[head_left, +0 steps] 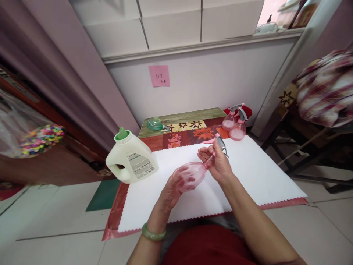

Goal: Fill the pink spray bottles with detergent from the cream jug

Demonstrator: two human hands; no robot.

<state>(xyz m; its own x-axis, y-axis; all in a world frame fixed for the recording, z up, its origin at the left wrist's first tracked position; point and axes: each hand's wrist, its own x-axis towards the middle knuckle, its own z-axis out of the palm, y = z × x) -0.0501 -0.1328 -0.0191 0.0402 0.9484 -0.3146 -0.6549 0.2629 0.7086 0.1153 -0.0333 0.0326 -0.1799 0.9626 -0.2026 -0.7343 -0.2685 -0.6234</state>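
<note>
A clear pink spray bottle (pixel 196 177) lies tilted in my left hand (pixel 171 188), whose fingers wrap round its underside and show through the wall. Its neck points up and to the right, toward my right hand (pixel 220 162). That hand is closed on a grey and pink trigger spray head (pixel 221 143). The spray head is off the bottle, and a thin stem runs from it down to the neck; whether its end is inside I cannot tell. Both hands are above the white scalloped mat (pixel 154 206).
On the mat's left stands a large pale jug (pixel 142 151) with a green spout. Two pink spray bottles (pixel 237 130) holding liquid stand at the back right. A green spray bottle (pixel 155 124) lies at the back left. A wall with a pink note (pixel 159 76) rises behind the table.
</note>
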